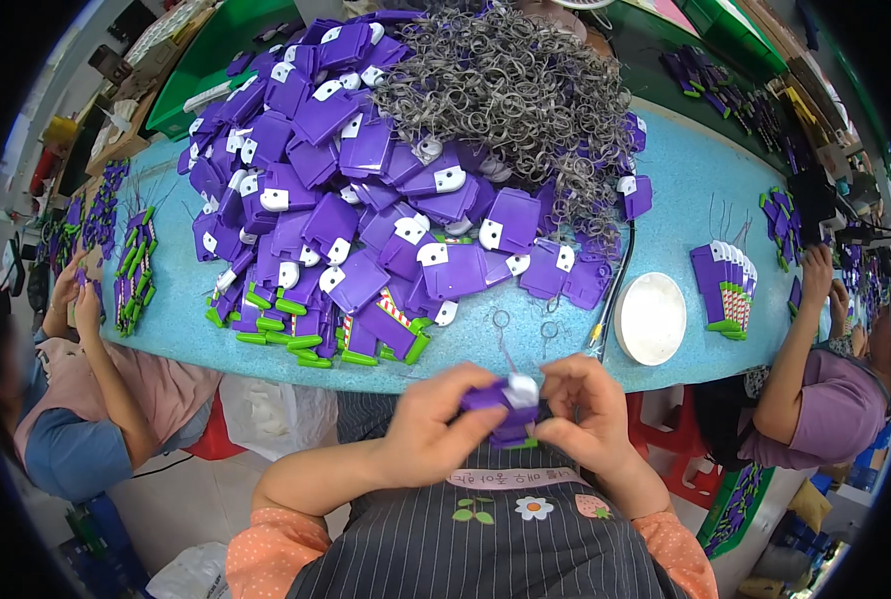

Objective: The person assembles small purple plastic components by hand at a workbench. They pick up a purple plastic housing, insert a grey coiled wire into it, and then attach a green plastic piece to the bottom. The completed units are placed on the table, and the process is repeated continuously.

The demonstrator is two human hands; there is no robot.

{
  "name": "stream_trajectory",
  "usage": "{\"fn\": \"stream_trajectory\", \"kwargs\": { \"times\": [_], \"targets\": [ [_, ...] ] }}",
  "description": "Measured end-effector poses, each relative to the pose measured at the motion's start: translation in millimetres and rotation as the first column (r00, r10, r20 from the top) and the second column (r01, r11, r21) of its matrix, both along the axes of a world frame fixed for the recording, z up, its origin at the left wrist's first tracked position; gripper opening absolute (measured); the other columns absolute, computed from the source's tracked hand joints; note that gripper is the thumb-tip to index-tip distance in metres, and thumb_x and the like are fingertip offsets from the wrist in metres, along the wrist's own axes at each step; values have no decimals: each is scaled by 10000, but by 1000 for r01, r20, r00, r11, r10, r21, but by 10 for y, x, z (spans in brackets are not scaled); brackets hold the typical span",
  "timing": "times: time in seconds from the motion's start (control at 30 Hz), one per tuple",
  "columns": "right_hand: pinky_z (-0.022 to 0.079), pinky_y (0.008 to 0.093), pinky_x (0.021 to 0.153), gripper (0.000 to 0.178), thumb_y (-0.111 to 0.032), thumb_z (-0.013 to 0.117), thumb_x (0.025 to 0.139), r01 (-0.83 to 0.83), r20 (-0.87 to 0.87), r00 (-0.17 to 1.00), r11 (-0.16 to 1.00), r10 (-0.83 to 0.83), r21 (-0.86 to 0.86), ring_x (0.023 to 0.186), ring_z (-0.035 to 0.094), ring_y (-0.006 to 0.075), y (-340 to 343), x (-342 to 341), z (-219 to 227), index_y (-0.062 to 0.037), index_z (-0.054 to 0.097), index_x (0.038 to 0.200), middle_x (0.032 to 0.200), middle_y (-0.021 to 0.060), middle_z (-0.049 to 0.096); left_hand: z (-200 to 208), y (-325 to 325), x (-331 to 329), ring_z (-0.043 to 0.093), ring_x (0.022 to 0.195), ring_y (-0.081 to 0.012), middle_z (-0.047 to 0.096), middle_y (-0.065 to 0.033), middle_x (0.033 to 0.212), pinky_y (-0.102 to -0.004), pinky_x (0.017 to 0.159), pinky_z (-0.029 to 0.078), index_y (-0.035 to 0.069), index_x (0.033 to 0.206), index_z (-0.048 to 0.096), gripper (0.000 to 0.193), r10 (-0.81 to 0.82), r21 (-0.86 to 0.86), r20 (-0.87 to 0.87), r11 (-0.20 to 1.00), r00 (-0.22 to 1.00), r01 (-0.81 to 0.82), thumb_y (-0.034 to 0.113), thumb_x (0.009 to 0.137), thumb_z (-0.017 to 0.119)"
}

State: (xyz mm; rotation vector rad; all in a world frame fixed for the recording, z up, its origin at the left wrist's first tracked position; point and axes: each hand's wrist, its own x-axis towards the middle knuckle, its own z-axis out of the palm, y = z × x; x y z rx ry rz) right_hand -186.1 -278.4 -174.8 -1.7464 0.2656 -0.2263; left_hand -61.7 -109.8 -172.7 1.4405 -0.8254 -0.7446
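Note:
Close to my body, just off the table's front edge, my left hand [436, 419] is closed on a small purple plastic case [485, 401] with a white corner and some green at its lower end. My right hand [587, 411] has curled fingers at the case's right side, its thumb against the lower edge and forefinger near the white corner. A thin strand runs up from the case toward a metal ring [501, 319] on the table. Beside it lies another metal ring [549, 329]. My fingers hide part of the case.
A big heap of purple cases [311, 190] covers the blue table [445, 364]. Metal rings [510, 95] are piled behind. Right of me are a white bowl [650, 319], a black cable [620, 275] and a row of cases [722, 288]. One person [116, 399] sits left, another [815, 399] right.

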Motion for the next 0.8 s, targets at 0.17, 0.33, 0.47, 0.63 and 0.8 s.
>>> {"fn": "stream_trajectory", "kwargs": {
  "times": [0.17, 0.33, 0.47, 0.63, 0.8],
  "targets": [
    [373, 250, 454, 217, -167, 693, 811, -134, -229, 963, 989, 144, 56, 472, 468, 85, 91, -136, 7, 5, 583, 884, 575, 40, 530, -100, -63, -20, 557, 808, -73, 607, -57, 913, -226, 699, 458, -29, 1054, 488, 170, 167, -152, -351, 961, 921, -232, 78, 924, 518],
    [369, 257, 442, 172, -156, 644, 852, -113, -121, 986, 994, 111, -8, 463, 476, 92, 124, -173, 40, -1, 572, 851, 547, 29, 523, -198, -5, -243, 541, 795, -59, 600, -52, 893, -222, 694, 455, -42, 1035, 495, 192, 67, -33, -303, 996, 951, -80, 114, 929, 529],
    [395, 250, 506, 164, -147, 643, 850, -105, -149, 982, 991, 117, 89, 555, 505, 96, 153, -217, -51, 6, 585, 859, 641, 42, 545, -164, 21, -253, 556, 827, -75, 609, -67, 917, -229, 732, 460, -40, 1035, 499, 193, 113, -11, -330, 992, 937, -124, 120, 931, 526],
    [422, 253, 600, 151, -132, 636, 850, 12, -125, 991, 907, 45, 422, 668, 536, 118, 201, -141, -173, 15, 602, 870, 774, 69, 551, -222, -30, -269, 531, 775, -64, 598, -60, 889, -218, 680, 441, -46, 1029, 489, 185, 183, -74, -305, 974, 935, -215, 106, 930, 522],
    [438, 273, 613, 141, -120, 635, 845, -111, -111, 986, 985, 126, 128, 702, 558, 148, 106, -69, -207, 14, 600, 870, 811, 79, 572, -381, 2, -393, 533, 760, -84, 589, -78, 874, -233, 668, 433, -45, 1022, 502, 179, 216, -72, -317, 965, 924, -251, 89, 912, 544]
  ]
}}
